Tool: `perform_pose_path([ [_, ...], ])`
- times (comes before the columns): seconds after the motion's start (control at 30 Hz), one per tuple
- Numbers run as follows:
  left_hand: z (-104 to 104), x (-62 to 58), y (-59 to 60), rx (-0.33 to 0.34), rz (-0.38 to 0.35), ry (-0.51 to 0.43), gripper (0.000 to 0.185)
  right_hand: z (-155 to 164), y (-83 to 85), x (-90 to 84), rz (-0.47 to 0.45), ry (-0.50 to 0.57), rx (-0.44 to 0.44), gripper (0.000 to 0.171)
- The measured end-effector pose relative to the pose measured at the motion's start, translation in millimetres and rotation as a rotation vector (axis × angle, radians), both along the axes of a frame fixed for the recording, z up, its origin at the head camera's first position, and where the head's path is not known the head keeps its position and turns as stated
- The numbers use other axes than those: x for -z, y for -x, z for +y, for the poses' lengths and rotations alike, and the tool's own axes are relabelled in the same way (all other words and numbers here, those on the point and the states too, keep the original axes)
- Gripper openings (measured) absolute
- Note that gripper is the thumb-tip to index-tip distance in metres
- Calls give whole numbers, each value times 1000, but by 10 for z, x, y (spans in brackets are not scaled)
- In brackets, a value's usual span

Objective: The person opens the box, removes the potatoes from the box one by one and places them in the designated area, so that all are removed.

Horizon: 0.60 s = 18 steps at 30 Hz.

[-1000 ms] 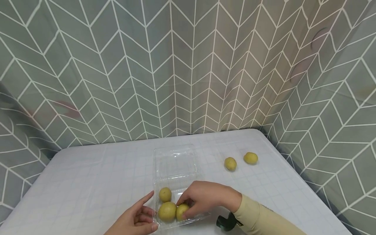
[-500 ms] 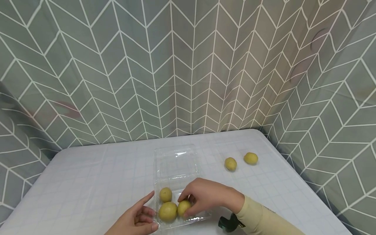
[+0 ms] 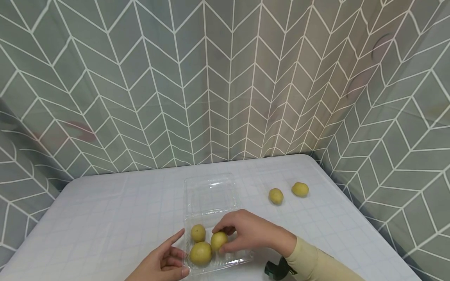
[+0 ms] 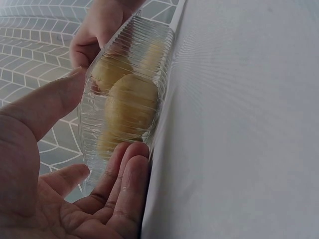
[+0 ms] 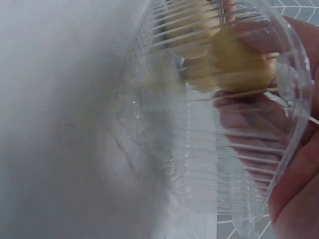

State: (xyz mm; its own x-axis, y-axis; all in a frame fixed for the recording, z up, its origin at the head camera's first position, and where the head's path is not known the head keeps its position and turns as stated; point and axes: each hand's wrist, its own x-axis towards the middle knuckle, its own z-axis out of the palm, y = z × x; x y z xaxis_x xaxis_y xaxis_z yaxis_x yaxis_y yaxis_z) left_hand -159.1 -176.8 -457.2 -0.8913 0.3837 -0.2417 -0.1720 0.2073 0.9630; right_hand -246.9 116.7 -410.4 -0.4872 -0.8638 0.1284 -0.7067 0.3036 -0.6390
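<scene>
A clear plastic clamshell box (image 3: 234, 260) lies open near the table's front edge, its lid (image 3: 210, 193) flat behind it. Inside are three yellow-green round fruits; the largest (image 3: 200, 253) sits at the front, a small one (image 3: 198, 233) behind it. My right hand (image 3: 246, 231) pinches the third fruit (image 3: 218, 240) between thumb and fingers over the box. My left hand (image 3: 165, 259) holds the box's front left corner, thumb along the side wall (image 4: 94, 114) and fingers (image 4: 124, 174) against the ribbed plastic. Through the right wrist view the box wall (image 5: 209, 149) fills the frame with fruit (image 5: 239, 64) behind it.
Two more yellow-green fruits (image 3: 275, 195) (image 3: 300, 189) lie loose on the white tablecloth (image 3: 105, 218) to the right of the lid. A grey-green chevron curtain (image 3: 225, 78) closes in the table at back and both sides. A dark wrist camera (image 3: 277, 269) shows below my right sleeve.
My right hand has shifted the fruit it pinches away from the box's front, a little toward the back and up. The left hand and box have stayed still.
</scene>
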Motion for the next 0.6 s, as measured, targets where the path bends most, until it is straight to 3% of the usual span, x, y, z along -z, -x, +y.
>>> perform_pose_path([
  [0.3,2,0,-1,-8,-17,13,98,49,0,31,-15,129,65,37],
  [0.6,6,3,-1,-15,-23,30,98,153,20,15,-27,188,117,37],
])
